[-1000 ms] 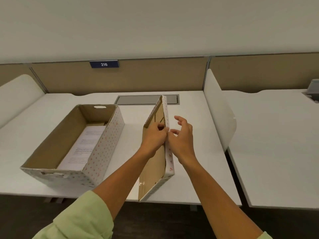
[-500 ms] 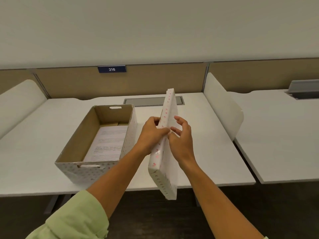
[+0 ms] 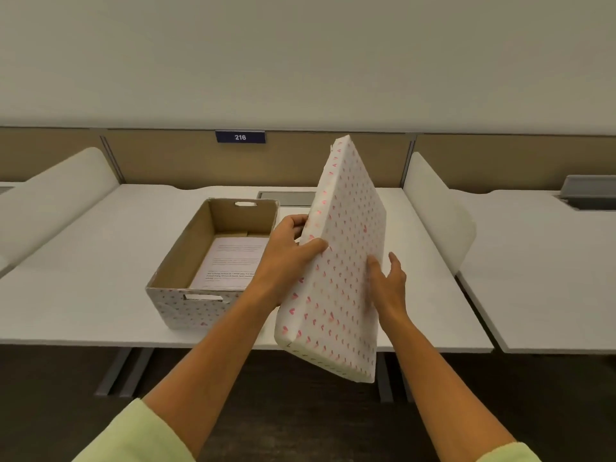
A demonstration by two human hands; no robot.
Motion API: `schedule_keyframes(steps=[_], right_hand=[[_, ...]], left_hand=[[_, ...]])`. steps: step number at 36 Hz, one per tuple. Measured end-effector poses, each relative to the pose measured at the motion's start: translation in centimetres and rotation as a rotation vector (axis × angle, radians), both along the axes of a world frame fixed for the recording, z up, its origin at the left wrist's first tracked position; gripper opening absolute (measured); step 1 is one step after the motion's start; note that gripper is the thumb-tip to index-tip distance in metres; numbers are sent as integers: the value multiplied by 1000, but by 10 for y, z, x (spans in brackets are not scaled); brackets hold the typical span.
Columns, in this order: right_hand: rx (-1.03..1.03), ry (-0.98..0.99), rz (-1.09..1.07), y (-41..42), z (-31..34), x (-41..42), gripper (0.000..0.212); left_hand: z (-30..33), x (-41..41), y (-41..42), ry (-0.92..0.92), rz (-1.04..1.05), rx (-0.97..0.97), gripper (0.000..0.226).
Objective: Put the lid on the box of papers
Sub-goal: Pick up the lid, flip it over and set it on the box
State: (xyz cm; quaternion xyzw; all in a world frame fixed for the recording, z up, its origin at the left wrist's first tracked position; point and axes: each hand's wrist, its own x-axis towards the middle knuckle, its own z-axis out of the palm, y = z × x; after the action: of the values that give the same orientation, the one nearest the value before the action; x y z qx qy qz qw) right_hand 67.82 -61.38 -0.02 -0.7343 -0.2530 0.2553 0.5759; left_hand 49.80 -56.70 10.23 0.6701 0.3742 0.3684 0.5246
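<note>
Tilted further over since half a second ago, the lid (image 3: 343,261) now shows its heart-patterned top to the camera, held steeply slanted in the air just right of the box (image 3: 186,295). Its left edge is gripped by the left hand (image 3: 286,258), thumb on top and fingers curled behind. With fingers spread, the right hand (image 3: 388,285) lies flat against the patterned face. Papers (image 3: 233,265) lie inside the open box on the white desk (image 3: 83,261).
</note>
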Motion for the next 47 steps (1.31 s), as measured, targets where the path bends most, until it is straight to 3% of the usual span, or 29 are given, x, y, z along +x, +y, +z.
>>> schedule_keyframes(steps=[7, 14, 17, 25, 33, 36, 38, 47], right_hand=[[35, 209, 27, -20, 3, 21, 75], [106, 174, 25, -44, 5, 31, 56], [103, 132, 35, -52, 6, 29, 56], [121, 31, 100, -65, 10, 9, 59], [106, -79, 180, -70, 15, -16, 69], [90, -137, 206, -74, 20, -22, 71], [65, -196, 219, -39, 22, -83, 74], [73, -362, 269, -33, 38, -106, 81]], left_hand=[[11, 0, -30, -72, -26, -35, 49], [6, 0, -51, -78, 17, -36, 47], [3, -8, -55, 1, 61, 24, 51], [-11, -36, -71, 347, 263, 413, 34], [-34, -51, -85, 565, 370, 617, 62], [-36, -57, -87, 644, 396, 660, 61], [-40, -121, -54, 643, 407, 649, 58], [-42, -138, -35, 665, 395, 605, 69]])
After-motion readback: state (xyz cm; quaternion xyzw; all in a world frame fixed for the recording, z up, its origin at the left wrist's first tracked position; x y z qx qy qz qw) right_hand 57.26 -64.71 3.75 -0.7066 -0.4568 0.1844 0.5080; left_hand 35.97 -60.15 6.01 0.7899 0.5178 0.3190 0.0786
